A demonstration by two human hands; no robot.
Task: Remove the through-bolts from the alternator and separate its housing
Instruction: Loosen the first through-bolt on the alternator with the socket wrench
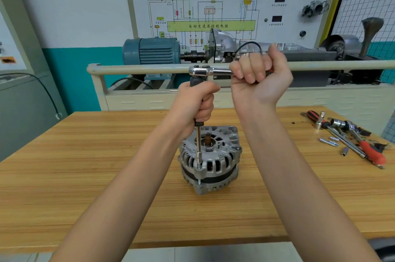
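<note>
near the middle of the wooden worktop (106, 155) stands the alternator (210, 159), shaft end up, its ribbed aluminium housing split by a dark band round the waist. a long extension bar (198, 146) rises from a through-bolt (199, 181) at about 7 o'clock on the housing rim. the left hand (197, 103) is curled round the bar's black upper grip, steadying it upright. the right hand (259, 76) is wrapped tight round the handle of the ratchet (210, 71), which lies level and points toward 3 o'clock from the bar's top.

the alternator looks heavy and rigid, cast metal that should not flex, though its smooth base could skate on the worktop under a hard pull; nothing clamps it. the fins give good purchase, so the outer rim of the housing seems the place to take hold, well clear of the bare shaft and vent slots. the tall bar is likely to tip off the bolt head unless kept plumb.

loose sockets and screwdrivers (350, 138) lie at 3 o'clock, well apart from the work.
</note>
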